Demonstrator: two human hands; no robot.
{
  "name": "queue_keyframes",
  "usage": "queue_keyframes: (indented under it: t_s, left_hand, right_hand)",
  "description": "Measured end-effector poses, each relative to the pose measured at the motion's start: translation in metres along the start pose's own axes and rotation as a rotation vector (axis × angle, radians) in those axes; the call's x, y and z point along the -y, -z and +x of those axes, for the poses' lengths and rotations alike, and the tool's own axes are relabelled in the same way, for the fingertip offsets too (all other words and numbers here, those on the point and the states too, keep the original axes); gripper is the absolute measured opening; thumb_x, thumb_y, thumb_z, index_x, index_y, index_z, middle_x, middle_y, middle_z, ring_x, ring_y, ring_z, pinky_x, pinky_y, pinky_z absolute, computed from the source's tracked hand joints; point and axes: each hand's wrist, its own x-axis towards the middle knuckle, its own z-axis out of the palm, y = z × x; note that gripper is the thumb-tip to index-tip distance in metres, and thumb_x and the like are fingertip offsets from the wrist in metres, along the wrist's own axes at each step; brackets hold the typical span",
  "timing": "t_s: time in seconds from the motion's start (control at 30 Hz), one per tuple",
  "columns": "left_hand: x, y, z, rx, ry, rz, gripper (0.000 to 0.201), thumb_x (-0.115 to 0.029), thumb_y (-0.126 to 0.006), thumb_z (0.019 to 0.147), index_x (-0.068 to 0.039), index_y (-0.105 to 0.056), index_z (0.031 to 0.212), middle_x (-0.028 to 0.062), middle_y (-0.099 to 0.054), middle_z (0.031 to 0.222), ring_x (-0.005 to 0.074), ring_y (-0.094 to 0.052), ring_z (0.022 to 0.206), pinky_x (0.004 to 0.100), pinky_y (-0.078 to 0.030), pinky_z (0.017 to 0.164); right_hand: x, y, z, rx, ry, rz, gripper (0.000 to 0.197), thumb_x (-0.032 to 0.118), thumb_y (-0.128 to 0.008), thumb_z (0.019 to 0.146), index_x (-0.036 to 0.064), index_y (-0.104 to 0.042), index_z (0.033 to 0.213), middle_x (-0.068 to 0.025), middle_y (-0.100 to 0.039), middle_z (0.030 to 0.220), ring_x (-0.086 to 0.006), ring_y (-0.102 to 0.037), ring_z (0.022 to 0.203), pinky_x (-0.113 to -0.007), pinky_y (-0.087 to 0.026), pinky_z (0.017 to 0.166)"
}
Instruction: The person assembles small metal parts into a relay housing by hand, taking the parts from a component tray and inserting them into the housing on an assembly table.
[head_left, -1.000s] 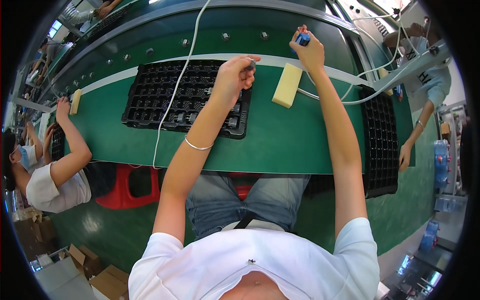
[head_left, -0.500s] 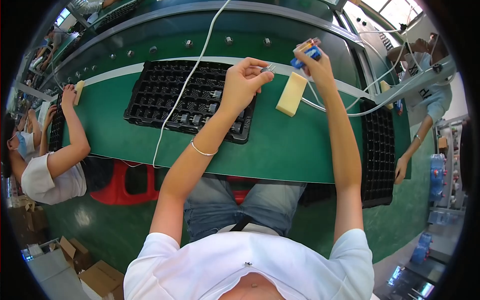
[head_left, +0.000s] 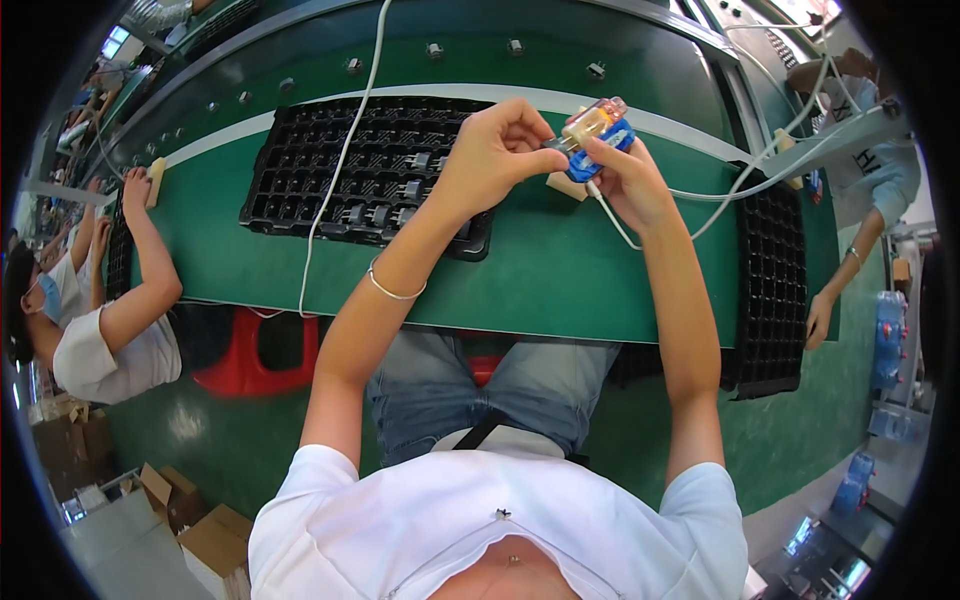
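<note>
Pinched between the thumb and fingertips of the left hand (head_left: 492,158) is a small grey component with metal pins (head_left: 566,146). It is held up against a blue-and-clear plastic handheld device (head_left: 592,124), which the right hand (head_left: 634,187) grips with fingers curled round and thumb on the blue side. Both are raised over the green desk (head_left: 560,275); whether the pins are seated in the device is too small to tell.

A skewed approach or hard push could bend those pins, and a loose pinch could drop the component. The white cable (head_left: 611,212) looping below the right hand might tug the device if it snagged.

Partly hidden beneath the device is a pale-yellow rectangular block (head_left: 567,187). To the left, a black plastic tray with moulded cells (head_left: 300,160) carries several similar grey components (head_left: 409,188) toward its right and near side; the left forearm covers part of it. At the right stands a second black celled tray (head_left: 770,290), its contents unclear. Farthest off, more small components (head_left: 516,47) sit spaced along a green strip (head_left: 475,75).
</note>
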Motion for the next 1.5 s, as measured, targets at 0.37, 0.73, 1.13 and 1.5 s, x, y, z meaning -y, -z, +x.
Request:
queue_keyframes:
  t_s: [0.37, 0.73, 1.13, 1.5]
  left_hand:
    - [-0.002, -0.005, -0.011, 0.007, 0.046, -0.136, 0.030, -0.006, -0.084, 0.076, -0.001, -0.058, 0.088, 0.0014, -0.063, 0.077, 0.0036, -0.057, 0.069, 0.0183, -0.045, 0.062]
    - [0.005, -0.009, -0.022, -0.055, -0.061, -0.165, 0.032, -0.011, -0.082, 0.082, -0.003, -0.056, 0.097, 0.0001, -0.061, 0.089, 0.0049, -0.060, 0.082, 0.0202, -0.049, 0.075]
    - [-0.020, 0.078, -0.020, -0.088, 0.466, 1.448, 0.069, -0.067, -0.070, 0.072, 0.002, -0.069, 0.074, 0.0188, -0.068, 0.074, 0.0334, -0.069, 0.072, 0.0419, -0.054, 0.064]
    - [-0.020, 0.084, -0.024, -0.224, 0.225, 1.252, 0.034, -0.033, -0.075, 0.074, 0.000, -0.067, 0.074, 0.0167, -0.066, 0.068, 0.0317, -0.067, 0.067, 0.0406, -0.053, 0.065]
  right_hand:
    - [0.004, 0.001, -0.010, 0.124, -0.017, -0.026, 0.047, 0.023, -0.068, 0.093, 0.0016, -0.052, 0.132, -0.0065, -0.067, 0.107, -0.0096, -0.066, 0.081, -0.023, -0.053, 0.059]
    - [-0.013, -0.005, -0.006, 0.179, -0.105, 0.249, 0.046, 0.023, -0.068, 0.094, -0.0001, -0.051, 0.130, -0.0087, -0.068, 0.104, -0.0131, -0.068, 0.079, -0.028, -0.059, 0.058]
    - [0.021, 0.007, -0.004, -0.357, 0.263, -0.653, 0.036, 0.025, -0.080, 0.078, -0.0004, -0.066, 0.099, -0.0019, -0.064, 0.077, -0.0090, -0.058, 0.063, -0.024, -0.047, 0.058]
    - [0.001, -0.003, -0.010, -0.531, 0.422, -1.253, 0.039, 0.032, -0.078, 0.074, 0.0029, -0.065, 0.096, -0.0128, -0.066, 0.078, -0.0299, -0.065, 0.069, -0.038, -0.051, 0.065]
